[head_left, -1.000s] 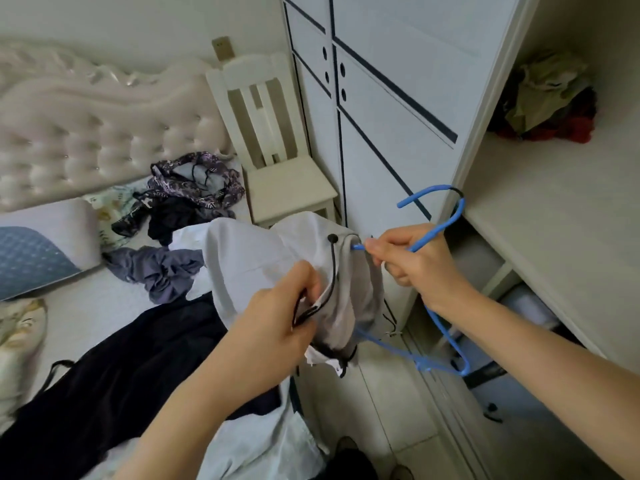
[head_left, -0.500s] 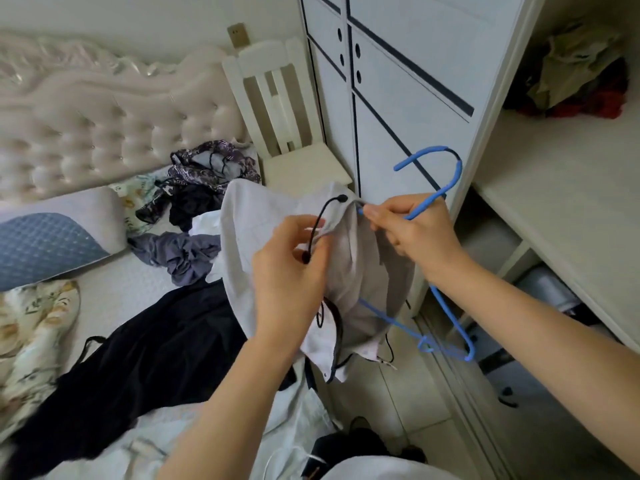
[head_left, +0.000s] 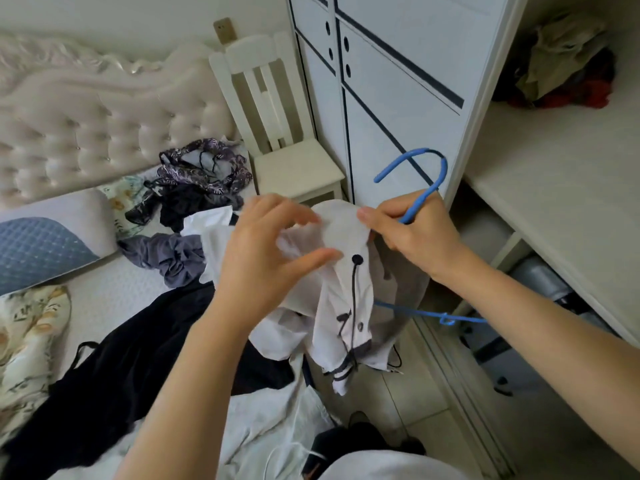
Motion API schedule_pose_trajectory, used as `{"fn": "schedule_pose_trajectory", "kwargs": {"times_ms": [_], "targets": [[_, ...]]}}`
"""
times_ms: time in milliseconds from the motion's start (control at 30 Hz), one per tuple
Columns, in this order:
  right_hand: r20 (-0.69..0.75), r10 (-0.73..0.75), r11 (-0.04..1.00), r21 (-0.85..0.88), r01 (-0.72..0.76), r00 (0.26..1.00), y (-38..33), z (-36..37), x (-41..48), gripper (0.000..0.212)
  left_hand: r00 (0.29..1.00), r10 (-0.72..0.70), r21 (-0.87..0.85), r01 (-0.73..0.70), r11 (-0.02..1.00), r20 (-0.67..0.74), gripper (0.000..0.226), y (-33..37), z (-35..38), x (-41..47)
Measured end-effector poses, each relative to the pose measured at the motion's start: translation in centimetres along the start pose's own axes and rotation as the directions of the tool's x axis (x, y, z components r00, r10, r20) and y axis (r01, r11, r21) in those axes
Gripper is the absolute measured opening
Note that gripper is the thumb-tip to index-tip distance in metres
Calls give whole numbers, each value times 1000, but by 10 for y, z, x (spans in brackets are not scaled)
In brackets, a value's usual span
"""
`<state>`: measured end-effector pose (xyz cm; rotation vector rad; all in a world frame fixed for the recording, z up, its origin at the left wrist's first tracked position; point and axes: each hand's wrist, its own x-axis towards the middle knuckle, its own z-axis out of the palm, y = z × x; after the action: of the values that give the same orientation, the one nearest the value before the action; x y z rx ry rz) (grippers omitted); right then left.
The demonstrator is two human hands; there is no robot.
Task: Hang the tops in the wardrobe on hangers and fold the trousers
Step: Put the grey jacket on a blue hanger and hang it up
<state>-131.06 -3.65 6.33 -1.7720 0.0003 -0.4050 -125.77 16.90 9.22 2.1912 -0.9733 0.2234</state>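
The left hand [head_left: 270,251] has quit the drawstring [head_left: 354,289] to pinch the white top [head_left: 341,233], nine o'clock of the right hand [head_left: 415,237] curled round the blue hanger [head_left: 421,201], so hanging looks close.

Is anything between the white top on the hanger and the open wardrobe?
Nothing visible does. The white black-trimmed top hangs on the blue plastic hanger in the right hand, beside the open wardrobe section; deeper inside is unseen.
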Motion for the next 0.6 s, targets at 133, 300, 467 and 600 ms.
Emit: {"fn": "schedule_pose_trajectory", "kwargs": {"times_ms": [133, 300, 467, 600], "targets": [[36, -33, 998, -58, 35, 999, -5, 1, 3, 54, 993, 50, 273, -78, 959, 106, 42, -5, 24, 6], [101, 0, 998, 56, -6, 995, -4, 3, 8, 48, 988, 139, 259, -116, 959, -72, 33, -24, 41, 2], [161, -40, 983, -171, 68, 986, -13, -16, 6, 13, 985, 96, 243, -59, 968, -145, 22, -37, 33, 5], [-94, -164, 949, -286, 132, 982, 4, -26, -17, 30, 973, -52, 215, 103, 971, -227, 25, -55, 24, 5]]}}
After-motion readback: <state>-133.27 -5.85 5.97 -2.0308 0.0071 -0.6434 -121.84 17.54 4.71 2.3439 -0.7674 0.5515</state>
